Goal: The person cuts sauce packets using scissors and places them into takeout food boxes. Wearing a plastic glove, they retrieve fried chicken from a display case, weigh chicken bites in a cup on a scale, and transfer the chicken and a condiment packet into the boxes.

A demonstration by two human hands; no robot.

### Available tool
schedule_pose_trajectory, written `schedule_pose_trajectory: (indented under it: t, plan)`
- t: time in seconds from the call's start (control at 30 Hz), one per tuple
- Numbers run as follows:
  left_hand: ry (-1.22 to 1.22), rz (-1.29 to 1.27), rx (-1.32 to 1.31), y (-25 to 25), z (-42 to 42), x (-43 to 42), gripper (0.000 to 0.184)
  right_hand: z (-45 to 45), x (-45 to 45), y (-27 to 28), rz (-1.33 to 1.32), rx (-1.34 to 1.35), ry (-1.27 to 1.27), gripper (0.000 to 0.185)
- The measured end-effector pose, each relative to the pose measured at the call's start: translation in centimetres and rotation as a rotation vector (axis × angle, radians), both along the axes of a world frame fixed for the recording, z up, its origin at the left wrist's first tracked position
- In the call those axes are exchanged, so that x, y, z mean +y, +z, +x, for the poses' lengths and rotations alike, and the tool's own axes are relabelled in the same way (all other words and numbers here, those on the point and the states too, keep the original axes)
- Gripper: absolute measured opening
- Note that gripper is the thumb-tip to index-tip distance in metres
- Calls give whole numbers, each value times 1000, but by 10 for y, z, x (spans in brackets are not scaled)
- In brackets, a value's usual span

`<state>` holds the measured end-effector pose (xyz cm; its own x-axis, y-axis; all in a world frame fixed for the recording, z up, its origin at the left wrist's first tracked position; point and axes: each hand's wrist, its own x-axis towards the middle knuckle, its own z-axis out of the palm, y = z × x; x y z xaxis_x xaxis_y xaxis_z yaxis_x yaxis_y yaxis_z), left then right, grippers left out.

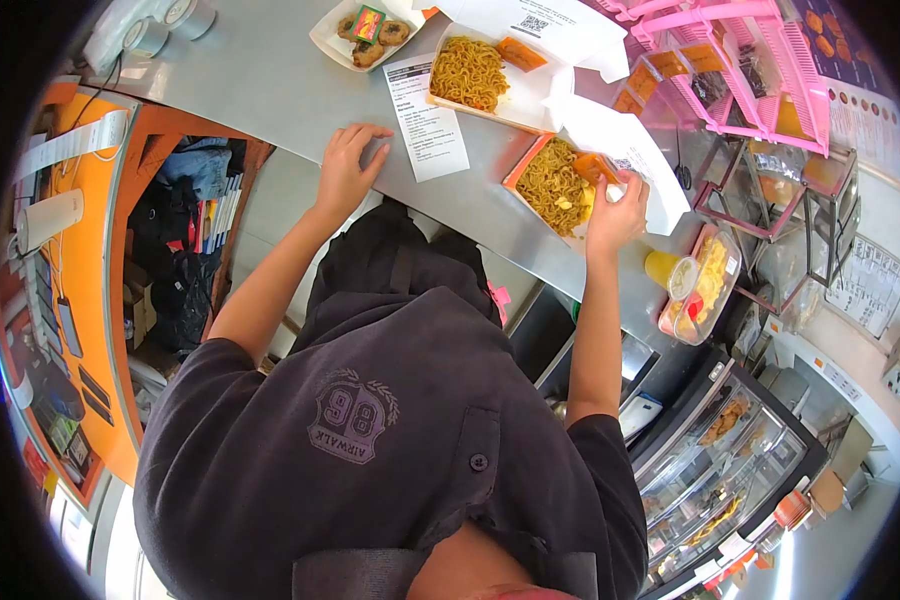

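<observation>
Two open boxes of noodles stand on the metal counter: one noodle box (470,75) near the far edge, with an orange sachet (521,54) in it, and a nearer noodle box (550,188). My right hand (618,212) reaches into the nearer box, fingers closed at an orange sachet (595,168) beside some yellow pieces; its fingertips are partly hidden. My left hand (352,165) rests on the counter's front edge, fingers apart and holding nothing. Between the hands and the far box lies a printed receipt (428,125). A paper tray (325,38) holds several browned pieces and a green-red packet.
At the right are a yellow-filled cup (672,273), a clear container of yellow pieces (710,280), pink baskets (790,75) and a metal rack (805,200). A glass display case (730,470) stands lower right. Cans (146,37) sit at the upper left.
</observation>
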<state>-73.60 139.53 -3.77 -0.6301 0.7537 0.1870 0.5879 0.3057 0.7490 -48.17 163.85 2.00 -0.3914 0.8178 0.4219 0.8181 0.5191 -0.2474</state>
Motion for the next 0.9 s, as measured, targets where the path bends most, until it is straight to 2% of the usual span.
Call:
schedule_pose_trajectory:
  t: [0.1,0.4,0.6,0.67,0.73,0.77,0.83,0.9]
  plan:
    - [1,-3,9,0,-1,-1,18,3,4,-5,-69,-33,19,16]
    - [6,-16,-11,1,2,-1,18,4,8,-9,62,37,78,14]
    - [12,-23,-2,-1,0,0,18,4,-2,18,-106,100,36,13]
    - [11,-8,8,-1,0,0,18,9,2,32,-359,456,129,13]
    - [27,0,-18,-1,0,1,19,-1,-6,73,-630,779,263,24]
    - [34,4,-31,-2,0,1,19,-16,-20,115,-775,922,351,39]
    - [65,38,-54,-2,0,3,20,-32,-51,185,-899,1003,472,70]
    - [89,49,-69,-1,-1,4,21,-13,-47,225,-1329,1209,1230,59]
